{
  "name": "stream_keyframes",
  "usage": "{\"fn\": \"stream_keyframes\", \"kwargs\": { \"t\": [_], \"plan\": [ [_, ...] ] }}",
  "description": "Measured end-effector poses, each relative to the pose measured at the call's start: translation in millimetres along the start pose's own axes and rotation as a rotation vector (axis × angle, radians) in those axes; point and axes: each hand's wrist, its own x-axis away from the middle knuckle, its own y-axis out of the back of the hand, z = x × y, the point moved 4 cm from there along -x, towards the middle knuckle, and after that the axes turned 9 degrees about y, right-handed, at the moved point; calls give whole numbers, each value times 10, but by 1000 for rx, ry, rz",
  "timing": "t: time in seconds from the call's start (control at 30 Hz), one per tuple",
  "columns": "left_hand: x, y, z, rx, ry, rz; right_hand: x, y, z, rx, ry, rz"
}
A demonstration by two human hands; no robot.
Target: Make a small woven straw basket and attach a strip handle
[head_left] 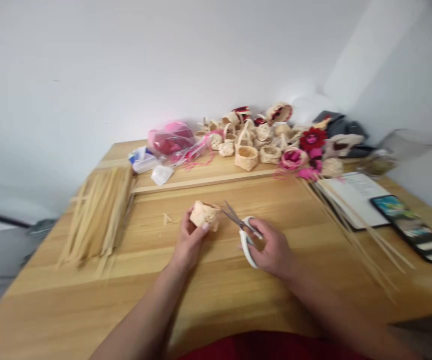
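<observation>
Holding a small woven basket just above a wooden desk, the person's left hand sits a little left of centre. Its fingers are clamped around the basket's side, with the open mouth tipped up and towards the right. The right hand rests on the desk just to the right. Its fingers are closed through the white handle loops of a pair of scissors.

The scissors' long axis runs diagonally, from the handles at lower right up and left to the blade tips. The tips point straight at the basket and lie just beside its right rim. Blur hides whether they touch it and how far the blades are apart. So the basket lies up and to the left of the right hand, and the left hand is the nearer of the two, already gripping it.

A bundle of flat straw strips lies well apart at the left of the desk. A heap of finished little baskets sits along the far edge beside a pink plastic bag. A notebook and a phone lie at the right.
</observation>
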Motion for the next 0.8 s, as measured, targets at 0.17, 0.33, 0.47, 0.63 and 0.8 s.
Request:
{"fn": "stream_keyframes", "kwargs": {
  "t": [0.17, 0.33, 0.47, 0.63, 0.8],
  "plan": [
    [5, -48, -68, 28, -19, 59, -48, 32, 146, 274, 216, 19],
    [25, -50, -70, 31, 3, 86, -53, 35, 144, 408, 252, -7],
    [24, -51, -56, 35, 11, 79, -46, 10, 133, 425, 268, 11],
    [35, -75, -29, 65, 47, 59, -47, 9, 157, 449, 258, -18],
    [61, -97, -23, 62, 86, 54, -47, 3, 140, 440, 226, -28]
  ]
}}
